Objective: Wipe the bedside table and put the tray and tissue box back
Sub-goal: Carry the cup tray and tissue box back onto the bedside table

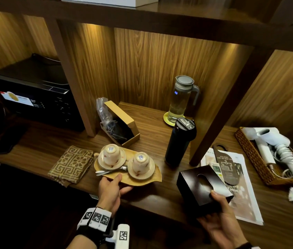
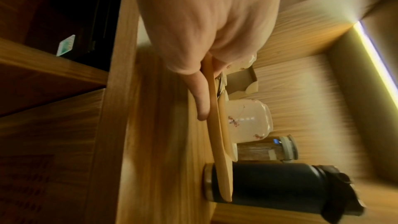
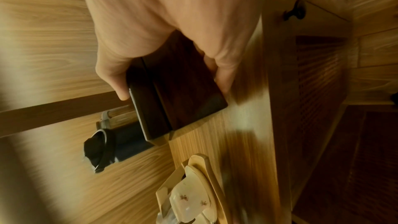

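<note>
left hand [image 1: 110, 189]: tray [image 1: 147, 182] is pinched at its near edge, thumb above, fingers beneath | right hand [image 1: 221, 220]: tissue box [image 1: 198, 187] is gripped at its near end | tray is held over the table [image 1: 151, 198] front, long axis left-right | box is tilted, slot upward, long axis pointed away-left

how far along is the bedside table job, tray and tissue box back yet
Wiping can't be judged from here; a folded cloth lies beside the tray. In hand: the left hand holds the tray of upturned cups at the table edge, and the right hand holds the tissue box, tilted above the surface. Left: setting both down and letting go.
</note>
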The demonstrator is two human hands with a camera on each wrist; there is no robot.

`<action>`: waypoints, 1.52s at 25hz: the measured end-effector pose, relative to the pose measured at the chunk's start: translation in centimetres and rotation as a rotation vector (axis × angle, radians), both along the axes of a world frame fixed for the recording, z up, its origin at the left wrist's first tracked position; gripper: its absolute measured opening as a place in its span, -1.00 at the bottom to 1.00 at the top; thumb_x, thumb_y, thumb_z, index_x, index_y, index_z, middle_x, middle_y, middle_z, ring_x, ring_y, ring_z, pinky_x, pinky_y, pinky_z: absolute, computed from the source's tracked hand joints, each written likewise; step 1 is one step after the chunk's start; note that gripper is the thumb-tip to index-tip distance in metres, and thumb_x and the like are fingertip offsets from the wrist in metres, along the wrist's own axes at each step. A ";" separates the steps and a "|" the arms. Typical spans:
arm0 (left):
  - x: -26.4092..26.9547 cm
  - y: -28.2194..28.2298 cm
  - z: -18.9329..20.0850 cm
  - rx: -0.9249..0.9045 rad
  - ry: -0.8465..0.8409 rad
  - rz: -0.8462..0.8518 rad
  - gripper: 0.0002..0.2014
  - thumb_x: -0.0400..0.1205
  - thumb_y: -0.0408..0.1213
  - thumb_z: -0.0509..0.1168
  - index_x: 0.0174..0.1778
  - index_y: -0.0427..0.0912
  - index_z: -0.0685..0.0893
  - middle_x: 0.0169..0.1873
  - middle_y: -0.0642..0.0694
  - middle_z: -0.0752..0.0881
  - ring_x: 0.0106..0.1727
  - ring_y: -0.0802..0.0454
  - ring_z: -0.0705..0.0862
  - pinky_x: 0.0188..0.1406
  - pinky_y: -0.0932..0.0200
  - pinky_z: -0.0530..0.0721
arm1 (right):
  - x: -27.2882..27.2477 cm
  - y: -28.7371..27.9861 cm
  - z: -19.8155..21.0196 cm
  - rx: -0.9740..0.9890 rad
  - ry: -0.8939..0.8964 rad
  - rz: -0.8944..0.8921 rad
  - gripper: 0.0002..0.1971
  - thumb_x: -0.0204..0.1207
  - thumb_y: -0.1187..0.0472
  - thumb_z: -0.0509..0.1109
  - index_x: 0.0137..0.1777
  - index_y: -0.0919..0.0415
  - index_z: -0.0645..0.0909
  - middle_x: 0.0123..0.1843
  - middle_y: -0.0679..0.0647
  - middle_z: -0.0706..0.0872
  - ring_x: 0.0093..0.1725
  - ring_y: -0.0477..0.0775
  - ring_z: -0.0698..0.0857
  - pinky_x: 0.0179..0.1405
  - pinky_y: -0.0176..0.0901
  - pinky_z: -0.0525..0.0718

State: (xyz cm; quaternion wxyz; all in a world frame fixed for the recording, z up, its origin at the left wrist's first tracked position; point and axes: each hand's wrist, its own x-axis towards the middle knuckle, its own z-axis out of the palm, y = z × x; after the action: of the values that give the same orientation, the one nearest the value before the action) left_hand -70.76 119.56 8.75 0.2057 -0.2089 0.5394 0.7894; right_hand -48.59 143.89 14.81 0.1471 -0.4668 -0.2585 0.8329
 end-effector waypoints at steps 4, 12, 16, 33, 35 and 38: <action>0.1 -1.2 3.6 0.049 0.079 0.016 -0.78 0.79 -0.50 0.32 0.32 -0.22 0.66 0.23 -0.27 0.84 0.21 -0.23 0.86 0.05 -0.48 0.86 | -1.2 -1.2 1.8 0.094 0.066 0.059 -0.82 0.56 0.10 0.50 0.12 0.08 0.81 0.01 0.19 0.94 -0.20 0.11 0.93 0.09 0.20 0.80; 4.8 -5.7 10.7 0.096 0.276 0.236 -0.71 0.80 -0.49 0.30 0.44 -0.26 0.63 0.24 -0.29 0.87 0.03 -0.10 0.95 -0.22 -0.23 0.92 | -5.1 -3.4 8.0 0.163 0.212 0.246 -0.61 0.59 0.09 0.54 0.39 0.15 0.75 0.32 0.22 0.87 0.20 0.18 0.84 0.45 0.24 0.72; 9.8 -9.3 12.9 0.087 0.282 0.451 -0.68 0.82 -0.47 0.28 0.49 -0.22 0.61 0.30 -0.28 0.85 0.18 -0.19 0.91 -0.20 -0.23 0.92 | -6.8 -5.1 10.6 0.131 0.265 0.448 -0.79 0.58 0.03 0.55 0.11 0.12 0.76 -0.05 0.10 0.90 -0.09 0.05 0.85 -0.34 -0.10 0.90; 44.2 -35.0 15.0 -0.028 0.318 1.371 -0.77 0.78 -0.47 0.33 0.35 -0.24 0.65 0.18 -0.35 0.88 -0.08 -0.17 0.96 -0.08 -0.26 0.92 | 1.0 -36.6 12.9 0.031 0.345 1.257 -0.39 0.42 -0.05 0.70 0.45 0.13 0.72 0.33 0.27 0.88 0.35 0.32 0.83 0.50 0.28 0.71; 48.4 -38.1 15.0 -0.036 0.316 1.448 -0.77 0.78 -0.48 0.33 0.33 -0.23 0.64 0.16 -0.33 0.88 -0.07 -0.18 0.96 -0.12 -0.20 0.93 | 3.7 -41.7 12.6 -0.002 0.363 1.310 -0.43 0.47 -0.01 0.67 0.45 0.17 0.72 0.36 0.29 0.86 0.36 0.31 0.82 0.52 0.28 0.69; 55.4 -43.6 14.9 -0.052 0.295 1.561 -0.75 0.77 -0.46 0.36 0.37 -0.24 0.62 0.17 -0.33 0.88 0.04 -0.27 0.94 -0.21 -0.11 0.96 | 8.8 -50.3 11.9 -0.026 0.368 1.436 -0.43 0.53 -0.02 0.61 0.48 0.22 0.70 0.37 0.30 0.84 0.36 0.29 0.80 0.52 0.24 0.68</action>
State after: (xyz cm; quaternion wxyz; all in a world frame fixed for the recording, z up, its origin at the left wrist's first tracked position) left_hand -15.33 75.97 23.68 -0.4853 -0.4246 0.2772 0.7123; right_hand -39.76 93.57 26.74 -0.3986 -0.0375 -0.4614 0.7917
